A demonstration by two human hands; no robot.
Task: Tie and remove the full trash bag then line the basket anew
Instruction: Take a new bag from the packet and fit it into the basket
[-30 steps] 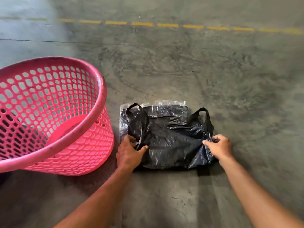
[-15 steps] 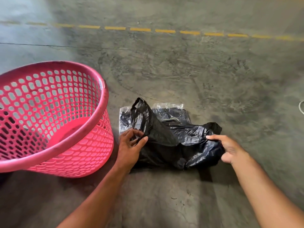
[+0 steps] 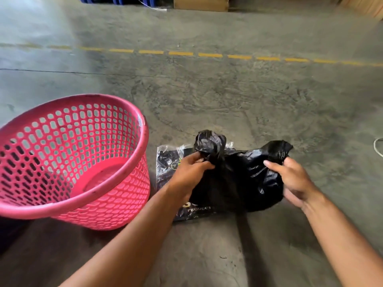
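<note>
Two hands closed on fresh black bag [image 3: 238,179], left hand [image 3: 191,172] nearer pink basket [image 3: 116,201]. Bag right of empty basket, over packet [image 3: 167,162] on floor; right hand [image 3: 294,179] on far handle.

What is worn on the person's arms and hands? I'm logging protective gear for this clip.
Nothing that shows. The left hand and right hand are bare, with no gloves, and no rings or watch can be seen. Both forearms are uncovered up to the frame's edge, with no sleeve in view.

Basket [image 3: 87,206] left on the floor [image 3: 248,100]; bag [image 3: 238,179] just right of it, atop a packet [image 3: 165,162]. Dashed line [image 3: 209,55] far.
</note>
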